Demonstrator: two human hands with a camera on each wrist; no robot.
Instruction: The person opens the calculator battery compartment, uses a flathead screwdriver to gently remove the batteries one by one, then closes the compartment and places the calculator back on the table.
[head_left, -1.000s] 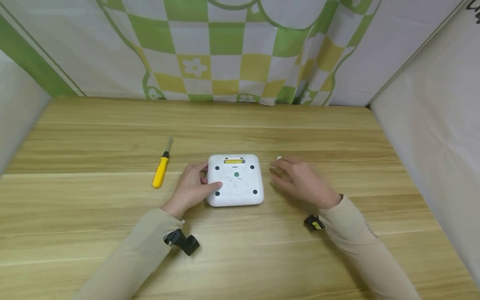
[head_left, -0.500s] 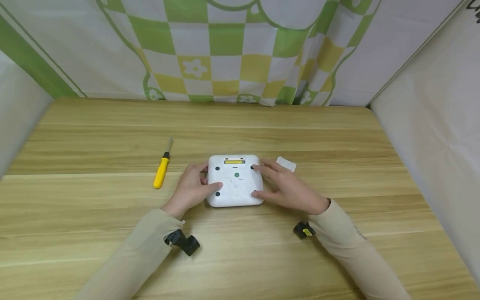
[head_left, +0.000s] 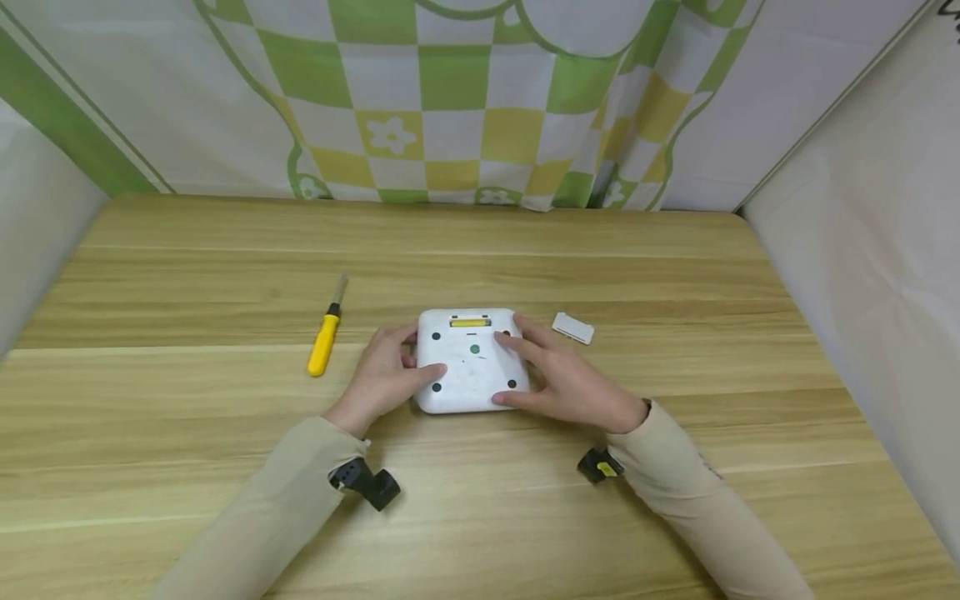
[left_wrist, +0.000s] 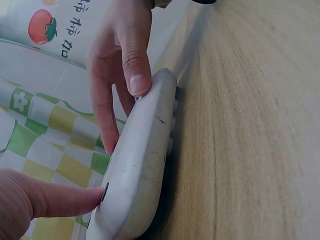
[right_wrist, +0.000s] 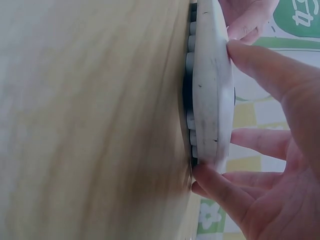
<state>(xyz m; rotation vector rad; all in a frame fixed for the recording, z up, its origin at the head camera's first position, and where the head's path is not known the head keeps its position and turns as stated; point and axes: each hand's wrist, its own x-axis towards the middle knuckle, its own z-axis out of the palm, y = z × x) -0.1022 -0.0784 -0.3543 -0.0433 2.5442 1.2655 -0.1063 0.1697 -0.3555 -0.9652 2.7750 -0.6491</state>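
Observation:
A white calculator point(head_left: 472, 375) lies face down on the table, its keys showing against the wood in both wrist views. Near its far edge the battery slot is uncovered, with a yellow battery point(head_left: 469, 323) inside. My left hand point(head_left: 378, 377) grips the left side, thumb on the back; its other fingers are partly hidden by the edge. On the right side my right hand point(head_left: 570, 385) holds the calculator, with thumb and a finger on the back and other fingers at the edge point(right_wrist: 205, 100). A small white battery cover point(head_left: 573, 328) lies just beyond the right hand.
To the left, a screwdriver point(head_left: 323, 342) with a yellow handle lies on the wooden table point(head_left: 187, 417), tip pointing away. A green, yellow and white checked curtain point(head_left: 450, 100) hangs behind the table's far edge.
The right hand has let go of the battery cover, leaving it on the table, and moved left onto the calculator's right side. The left hand has kept its grip.

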